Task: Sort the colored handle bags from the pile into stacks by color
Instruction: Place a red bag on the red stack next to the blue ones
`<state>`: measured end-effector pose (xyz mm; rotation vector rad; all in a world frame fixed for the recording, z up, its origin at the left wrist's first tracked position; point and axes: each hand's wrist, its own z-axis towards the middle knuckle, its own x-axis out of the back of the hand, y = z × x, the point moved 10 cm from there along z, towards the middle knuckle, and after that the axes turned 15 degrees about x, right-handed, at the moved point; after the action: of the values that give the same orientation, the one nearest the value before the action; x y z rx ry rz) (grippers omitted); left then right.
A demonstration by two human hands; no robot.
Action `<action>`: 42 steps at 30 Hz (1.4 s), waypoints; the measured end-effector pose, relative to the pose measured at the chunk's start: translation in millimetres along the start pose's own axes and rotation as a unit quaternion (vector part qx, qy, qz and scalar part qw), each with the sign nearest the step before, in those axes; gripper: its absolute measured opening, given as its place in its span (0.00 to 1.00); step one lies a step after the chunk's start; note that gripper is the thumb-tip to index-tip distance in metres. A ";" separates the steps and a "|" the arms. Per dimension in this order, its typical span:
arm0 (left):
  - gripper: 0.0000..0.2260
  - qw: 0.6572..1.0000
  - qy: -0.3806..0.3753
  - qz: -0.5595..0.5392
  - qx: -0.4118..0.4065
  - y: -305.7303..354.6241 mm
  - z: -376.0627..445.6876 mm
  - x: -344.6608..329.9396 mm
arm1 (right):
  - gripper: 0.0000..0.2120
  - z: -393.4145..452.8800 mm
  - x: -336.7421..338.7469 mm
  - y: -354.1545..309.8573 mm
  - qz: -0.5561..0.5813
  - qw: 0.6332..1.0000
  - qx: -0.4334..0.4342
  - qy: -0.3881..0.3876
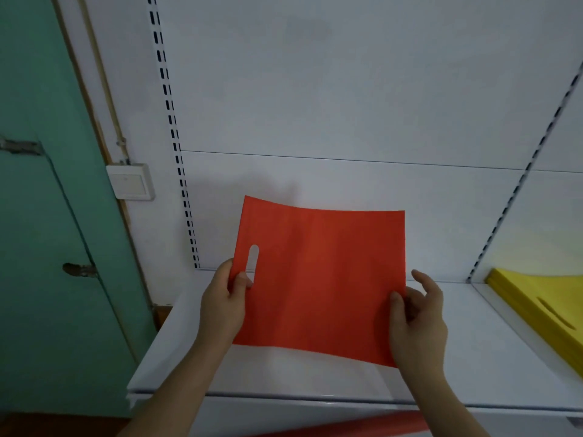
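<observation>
Head view is showing a white shelf [315, 378] with slotted uprights taking up most of the frame, a green door [47, 216] sitting off to the left with a wall switch [131, 182] beside it. Red bag [321, 279] is hanging flat between both hands, just above the shelf surface, handle slot turned toward the left side. Yellow stack [542, 310] is lying in the neighbouring bay on the right, well apart from the red one, behind the divider upright. A red strip [347, 427] is showing at the bottom edge below the shelf lip; can't tell what it is. Left hand [222, 305] is pinching the bag's left edge right by the slot, thumb on top. Right hand [418, 323] is pinching the right edge with thumb on the face, other fingers loosely spread behind. Step in hand, as I'm reading it: placing a red bag to start or feed a red stack in this bay. Next move is calling for lowering it flat, keeping edges square to the shelf, then releasing both pinches together so it isn't skewing.
</observation>
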<state>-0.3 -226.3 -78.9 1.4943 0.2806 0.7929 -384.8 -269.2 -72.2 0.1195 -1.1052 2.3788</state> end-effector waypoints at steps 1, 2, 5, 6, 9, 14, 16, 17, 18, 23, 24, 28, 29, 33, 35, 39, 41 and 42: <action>0.12 1.000 0.010 -0.006 -0.005 1.1 -1.8 2.8 | 0.19 -0.1 1.8 -0.2 -0.001 1.000 0.009 0.002; 0.15 1.000 0.017 -0.016 -0.011 2.3 -3.7 5.2 | 0.17 -0.1 3.8 0.6 -0.010 1.000 0.020 0.003; 0.22 0.999 0.028 -0.015 -0.028 6.7 -9.0 8.7 | 0.16 -4.0 6.5 2.4 -0.042 0.997 0.064 -0.015; 0.23 0.999 0.029 -0.001 -0.042 10.4 -12.4 6.7 | 0.16 -7.1 9.4 3.4 -0.049 0.996 0.073 -0.023; 0.20 0.994 0.016 0.039 -0.098 22.6 -20.5 -5.4 | 0.18 -16.7 23.3 -0.5 -0.087 0.990 0.105 -0.025; 0.18 0.990 -0.031 0.050 -0.126 33.9 -28.9 -39.2 | 0.22 -28.6 60.7 -2.4 -0.143 0.986 0.084 0.001; 0.18 0.988 -0.063 0.046 -0.136 45.3 -38.8 -60.1 | 0.22 -38.7 88.6 -7.3 -0.175 0.981 0.074 0.026; 0.19 0.985 -0.079 0.042 -0.146 51.9 -45.6 -69.8 | 0.21 -43.5 102.8 -7.9 -0.190 0.979 0.068 0.034; 0.20 0.982 -0.100 0.037 -0.157 57.0 -53.0 -80.6 | 0.22 -48.9 116.7 -7.9 -0.205 0.976 0.059 0.037; 0.23 0.963 -0.182 0.046 -0.194 71.5 -93.8 -141.6 | 0.26 -87.0 187.0 -9.3 -0.275 0.960 0.026 0.042; 0.23 0.959 -0.195 0.049 -0.200 75.7 -103.6 -155.4 | 0.26 -93.4 203.5 -8.0 -0.288 0.956 0.019 0.050; 0.23 0.939 -0.250 0.056 -0.228 98.1 -152.2 -216.4 | 0.30 -120.9 272.3 0.5 -0.308 0.946 -0.042 0.087; 0.22 0.935 -0.262 0.059 -0.233 105.0 -166.7 -232.2 | 0.31 -126.7 289.9 3.3 -0.313 0.944 -0.051 0.093; 0.21 0.916 -0.311 0.060 -0.245 133.1 -229.1 -295.1 | 0.33 -147.0 365.0 24.2 -0.348 0.927 -0.075 0.114; 0.21 0.904 -0.333 0.064 -0.260 148.8 -263.1 -329.6 | 0.33 -154.7 406.2 35.3 -0.356 0.922 -0.086 0.126; 0.21 0.886 -0.352 0.065 -0.294 181.0 -333.7 -399.2 | 0.34 -165.8 492.3 60.7 -0.382 0.908 -0.109 0.137; 0.21 0.882 -0.355 0.068 -0.303 194.0 -366.7 -433.4 | 0.33 -169.6 535.1 73.5 -0.394 0.899 -0.123 0.147; 0.21 0.880 -0.358 0.067 -0.306 199.0 -382.5 -449.2 | 0.33 -172.0 554.6 80.0 -0.398 0.896 -0.129 0.151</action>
<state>-622.7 -230.8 -62.9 1.1017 -0.5935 0.3297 -881.2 42.2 -83.8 0.0825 -0.9592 1.4509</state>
